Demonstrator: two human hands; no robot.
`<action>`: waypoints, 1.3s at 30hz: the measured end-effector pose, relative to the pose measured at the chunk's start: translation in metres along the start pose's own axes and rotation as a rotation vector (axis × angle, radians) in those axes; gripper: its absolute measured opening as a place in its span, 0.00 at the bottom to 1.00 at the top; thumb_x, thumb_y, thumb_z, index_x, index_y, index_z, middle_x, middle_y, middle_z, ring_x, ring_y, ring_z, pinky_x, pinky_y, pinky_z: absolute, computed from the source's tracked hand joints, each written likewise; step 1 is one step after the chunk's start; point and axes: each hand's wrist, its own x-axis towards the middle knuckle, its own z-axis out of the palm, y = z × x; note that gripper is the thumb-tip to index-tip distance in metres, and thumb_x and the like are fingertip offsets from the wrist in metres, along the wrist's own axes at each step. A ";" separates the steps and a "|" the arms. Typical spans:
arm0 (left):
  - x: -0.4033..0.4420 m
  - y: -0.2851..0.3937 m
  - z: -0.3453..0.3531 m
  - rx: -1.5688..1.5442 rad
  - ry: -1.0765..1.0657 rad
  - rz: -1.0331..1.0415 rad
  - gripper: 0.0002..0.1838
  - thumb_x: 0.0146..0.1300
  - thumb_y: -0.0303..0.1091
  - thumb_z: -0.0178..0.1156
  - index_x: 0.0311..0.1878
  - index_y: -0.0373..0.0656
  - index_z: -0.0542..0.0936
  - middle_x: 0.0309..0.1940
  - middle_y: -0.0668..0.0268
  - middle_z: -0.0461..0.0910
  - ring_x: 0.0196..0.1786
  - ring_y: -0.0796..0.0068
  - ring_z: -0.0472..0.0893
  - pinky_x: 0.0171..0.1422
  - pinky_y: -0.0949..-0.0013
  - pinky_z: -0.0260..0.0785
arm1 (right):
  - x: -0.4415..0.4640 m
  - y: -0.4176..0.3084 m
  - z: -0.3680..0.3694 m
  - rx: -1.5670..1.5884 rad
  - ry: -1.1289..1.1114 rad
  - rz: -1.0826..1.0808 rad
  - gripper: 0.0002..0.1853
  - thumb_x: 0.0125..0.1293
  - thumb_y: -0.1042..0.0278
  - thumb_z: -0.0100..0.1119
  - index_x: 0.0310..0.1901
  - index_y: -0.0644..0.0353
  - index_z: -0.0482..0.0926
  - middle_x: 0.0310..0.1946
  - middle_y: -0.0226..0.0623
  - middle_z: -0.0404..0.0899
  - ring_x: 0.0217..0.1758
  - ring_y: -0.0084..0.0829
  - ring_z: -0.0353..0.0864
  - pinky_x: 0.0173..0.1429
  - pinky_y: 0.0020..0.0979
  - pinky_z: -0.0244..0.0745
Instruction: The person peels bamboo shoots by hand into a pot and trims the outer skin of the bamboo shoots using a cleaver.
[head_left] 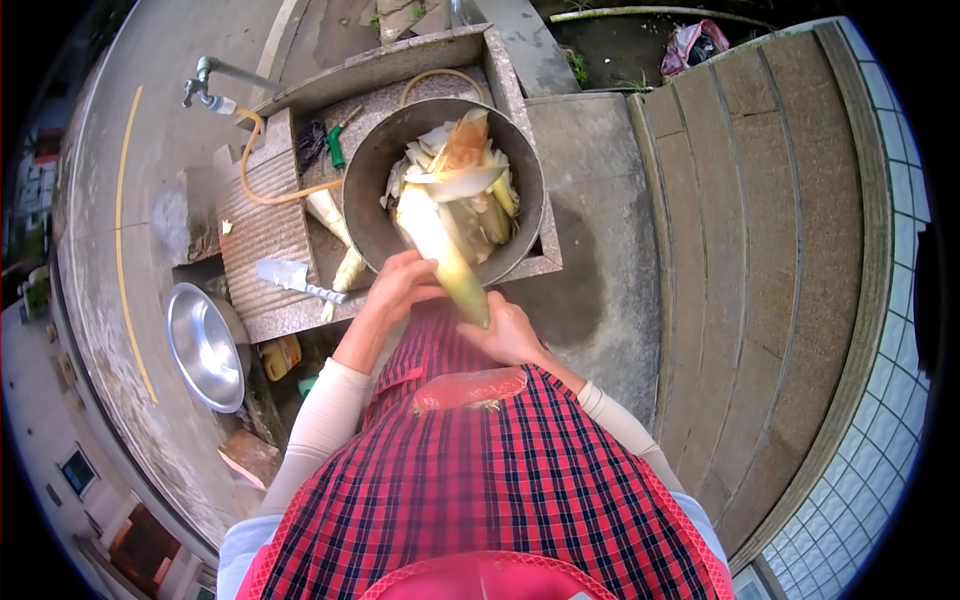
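A pale bamboo shoot [440, 245], greenish at its near end, is held at a slant over the rim of a large dark pot [365, 190]. My right hand [505, 332] is closed around the near end of the shoot. My left hand [402, 286] is at the shoot's left side, its fingers curled against it, partly hidden. Inside the pot is a heap of peeled bamboo husks [465, 150], white, yellow and brown. The pot stands in a stone sink [515, 85].
A cleaver [285, 275] lies on the ridged washboard [255, 235] to the left. Beside the pot lie another bamboo shoot [328, 215], a green nozzle [335, 147] and an orange hose [250, 175] from a tap [205, 90]. A metal basin [205, 345] stands lower left. Steps [745, 250] rise at right.
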 end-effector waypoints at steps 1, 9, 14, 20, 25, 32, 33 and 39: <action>0.000 0.001 0.000 -0.007 0.001 -0.008 0.15 0.63 0.28 0.52 0.50 0.30 0.73 0.44 0.55 0.80 0.45 0.64 0.81 0.47 0.59 0.79 | 0.000 -0.002 -0.001 0.004 -0.007 0.012 0.26 0.54 0.54 0.66 0.40 0.71 0.71 0.30 0.58 0.78 0.36 0.52 0.80 0.40 0.43 0.73; 0.004 0.002 -0.002 -0.066 0.014 -0.022 0.14 0.63 0.27 0.52 0.50 0.31 0.73 0.44 0.54 0.79 0.46 0.62 0.81 0.46 0.57 0.79 | 0.004 -0.004 -0.005 0.100 -0.002 -0.022 0.27 0.52 0.54 0.67 0.42 0.71 0.71 0.34 0.57 0.78 0.39 0.52 0.80 0.43 0.42 0.73; 0.006 0.002 -0.002 -0.048 0.044 -0.044 0.14 0.62 0.27 0.52 0.49 0.31 0.73 0.44 0.54 0.79 0.44 0.63 0.82 0.45 0.57 0.79 | 0.005 -0.003 -0.003 0.011 -0.010 -0.016 0.27 0.53 0.54 0.67 0.41 0.72 0.70 0.31 0.57 0.78 0.36 0.53 0.80 0.40 0.43 0.74; 0.016 0.007 -0.003 -0.048 0.050 -0.139 0.13 0.56 0.22 0.50 0.43 0.29 0.75 0.41 0.54 0.79 0.40 0.62 0.82 0.44 0.55 0.79 | 0.001 -0.015 -0.004 -0.233 -0.047 0.008 0.24 0.56 0.56 0.63 0.41 0.70 0.67 0.26 0.55 0.78 0.31 0.54 0.80 0.37 0.46 0.74; 0.016 0.014 0.008 -0.050 0.117 -0.159 0.11 0.52 0.19 0.48 0.39 0.27 0.75 0.35 0.54 0.78 0.36 0.60 0.82 0.40 0.53 0.80 | 0.001 -0.019 -0.004 -0.264 -0.063 0.031 0.23 0.56 0.57 0.62 0.41 0.68 0.66 0.26 0.54 0.78 0.30 0.53 0.80 0.37 0.47 0.74; 0.021 0.001 0.006 -0.004 0.127 -0.075 0.15 0.50 0.18 0.46 0.42 0.26 0.74 0.37 0.53 0.79 0.38 0.58 0.82 0.42 0.55 0.79 | 0.003 -0.024 -0.004 -0.264 -0.084 0.077 0.23 0.56 0.57 0.62 0.41 0.68 0.65 0.27 0.55 0.78 0.32 0.54 0.80 0.38 0.48 0.74; 0.021 -0.003 0.004 0.011 0.117 -0.048 0.16 0.50 0.17 0.46 0.43 0.26 0.74 0.38 0.53 0.79 0.38 0.58 0.82 0.43 0.55 0.79 | 0.003 -0.024 -0.003 -0.255 -0.086 0.084 0.24 0.56 0.57 0.62 0.42 0.68 0.65 0.27 0.55 0.78 0.32 0.54 0.80 0.38 0.47 0.74; 0.023 -0.006 0.005 -0.007 0.120 -0.034 0.18 0.51 0.17 0.45 0.48 0.28 0.73 0.41 0.54 0.79 0.41 0.61 0.82 0.46 0.61 0.78 | 0.010 -0.008 -0.002 0.045 -0.021 0.043 0.28 0.52 0.56 0.68 0.44 0.70 0.68 0.28 0.56 0.78 0.35 0.55 0.80 0.40 0.46 0.73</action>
